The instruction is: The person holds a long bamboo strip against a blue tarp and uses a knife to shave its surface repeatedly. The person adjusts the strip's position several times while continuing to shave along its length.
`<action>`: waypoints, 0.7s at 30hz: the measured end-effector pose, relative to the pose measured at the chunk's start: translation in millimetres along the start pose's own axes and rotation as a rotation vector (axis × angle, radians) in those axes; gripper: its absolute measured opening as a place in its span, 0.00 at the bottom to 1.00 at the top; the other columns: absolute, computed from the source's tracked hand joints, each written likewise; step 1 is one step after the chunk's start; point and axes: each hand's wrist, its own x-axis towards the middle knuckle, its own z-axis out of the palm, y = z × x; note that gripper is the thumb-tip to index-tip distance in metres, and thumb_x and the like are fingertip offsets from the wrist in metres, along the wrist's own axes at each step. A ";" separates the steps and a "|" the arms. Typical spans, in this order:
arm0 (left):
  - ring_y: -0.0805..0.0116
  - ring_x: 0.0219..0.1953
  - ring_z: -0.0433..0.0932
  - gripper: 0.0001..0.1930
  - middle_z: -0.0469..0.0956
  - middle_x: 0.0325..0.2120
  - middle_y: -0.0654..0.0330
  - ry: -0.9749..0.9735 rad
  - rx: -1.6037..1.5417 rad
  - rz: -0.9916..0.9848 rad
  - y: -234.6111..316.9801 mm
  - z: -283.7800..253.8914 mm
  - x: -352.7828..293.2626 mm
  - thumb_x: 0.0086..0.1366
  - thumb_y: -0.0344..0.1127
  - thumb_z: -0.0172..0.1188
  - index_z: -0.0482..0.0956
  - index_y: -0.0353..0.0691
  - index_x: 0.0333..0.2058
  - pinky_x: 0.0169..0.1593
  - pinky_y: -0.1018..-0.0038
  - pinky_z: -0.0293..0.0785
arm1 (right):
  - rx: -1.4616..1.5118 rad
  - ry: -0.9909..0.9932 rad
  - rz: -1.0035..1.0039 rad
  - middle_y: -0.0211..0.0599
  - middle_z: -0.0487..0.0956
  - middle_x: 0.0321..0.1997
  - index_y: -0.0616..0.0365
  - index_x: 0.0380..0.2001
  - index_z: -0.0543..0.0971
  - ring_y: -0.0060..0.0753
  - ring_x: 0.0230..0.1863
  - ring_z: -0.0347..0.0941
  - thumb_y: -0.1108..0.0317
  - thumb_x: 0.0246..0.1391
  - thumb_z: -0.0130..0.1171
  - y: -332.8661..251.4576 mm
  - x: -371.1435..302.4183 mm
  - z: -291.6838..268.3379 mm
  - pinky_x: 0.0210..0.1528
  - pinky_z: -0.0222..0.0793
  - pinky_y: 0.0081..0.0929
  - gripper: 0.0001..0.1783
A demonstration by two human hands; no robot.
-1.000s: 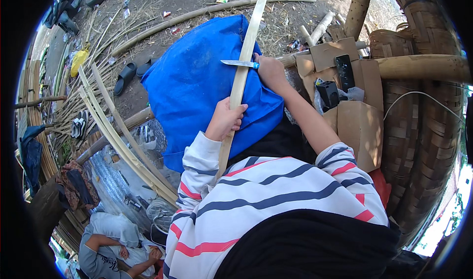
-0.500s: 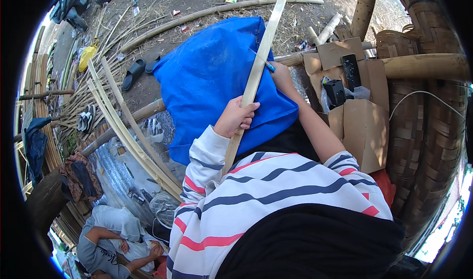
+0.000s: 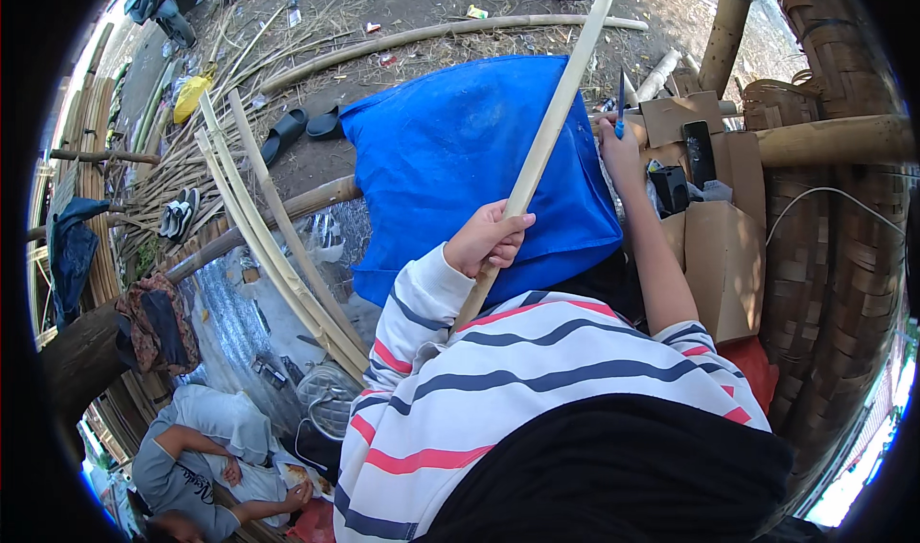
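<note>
Above the blue cloth (image 3: pixel 450 150) that covers the lap, a pale bamboo strip (image 3: pixel 565 92) runs aslant from the front of the striped shirt (image 3: pixel 537 356) past the upper rim of the view, so its far end is hidden from me. The left hand (image 3: pixel 489 239) wraps the strip's lower part, fingers curled beneath and thumb laid along the upper face. The right hand (image 3: pixel 621 155), apart from the strip and to its right, closes about the blue handle of a knife (image 3: pixel 621 112) whose blade points away from the body; the exact finger placement is too small for me to tell. I judge the strip light for its length, stiff across its width but springy along it, and inclined to splinter at its edges; its smooth face may slide in a loose grasp. A firm hold on the broad faces near the body seems best to me, although the long far portion must then swing widely. To the right, I find room limited by the cardboard box (image 3: pixel 724 255), the thick horizontal pole (image 3: pixel 834 138) and the woven panel (image 3: pixel 834 255). Wider space opens leftward over the cloth, as far as the leaning split strips (image 3: pixel 316 324); beyond its far edge, a long pole (image 3: pixel 460 27) crosses the ground.
</note>
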 end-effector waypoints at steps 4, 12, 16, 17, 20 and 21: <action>0.86 0.10 0.53 0.11 0.58 0.13 0.73 -0.056 -0.030 0.142 9.6 -9.0 -14.1 0.65 0.37 0.57 0.62 0.47 0.31 0.11 0.87 0.51 | 0.016 -0.214 -0.042 0.27 0.73 0.31 0.59 0.49 0.73 0.17 0.31 0.67 0.65 0.60 0.50 0.5 47.2 29.4 0.34 0.64 0.18 0.16; 0.87 0.10 0.52 0.10 0.56 0.14 0.74 -0.029 -0.084 0.152 -1.8 -36.9 -20.3 0.67 0.38 0.55 0.62 0.48 0.31 0.11 0.87 0.50 | 0.627 -0.789 0.485 0.36 0.75 0.50 0.60 0.55 0.68 0.25 0.47 0.72 0.61 0.61 0.50 -3.5 4.7 79.5 0.50 0.69 0.24 0.23; 0.87 0.11 0.53 0.11 0.57 0.14 0.74 -0.030 -0.091 0.125 -1.2 -36.7 -13.8 0.65 0.37 0.57 0.62 0.48 0.31 0.12 0.87 0.51 | 0.702 -0.694 0.544 0.36 0.78 0.43 0.59 0.48 0.74 0.24 0.42 0.75 0.62 0.62 0.49 11.2 0.7 62.3 0.47 0.71 0.24 0.16; 0.87 0.11 0.54 0.11 0.58 0.13 0.74 -0.021 -0.093 0.119 -1.5 -35.8 -11.3 0.65 0.37 0.57 0.62 0.48 0.31 0.12 0.87 0.52 | 0.651 -0.642 0.473 0.35 0.79 0.41 0.58 0.45 0.76 0.24 0.40 0.75 0.62 0.62 0.48 15.8 1.2 61.6 0.46 0.72 0.24 0.14; 0.87 0.11 0.54 0.11 0.58 0.13 0.73 0.040 -0.071 0.072 0.1 -32.6 -0.1 0.65 0.37 0.58 0.62 0.48 0.31 0.13 0.87 0.52 | 0.346 -0.423 0.193 0.38 0.80 0.39 0.61 0.43 0.77 0.26 0.41 0.76 0.67 0.62 0.47 19.4 4.0 61.9 0.46 0.71 0.24 0.13; 0.86 0.11 0.54 0.11 0.58 0.13 0.73 0.057 -0.072 0.064 -0.8 -30.7 1.4 0.65 0.37 0.58 0.62 0.48 0.31 0.13 0.87 0.52 | 0.233 -0.373 0.127 0.38 0.80 0.39 0.62 0.42 0.77 0.25 0.41 0.76 0.68 0.62 0.47 23.1 7.1 62.2 0.46 0.70 0.24 0.13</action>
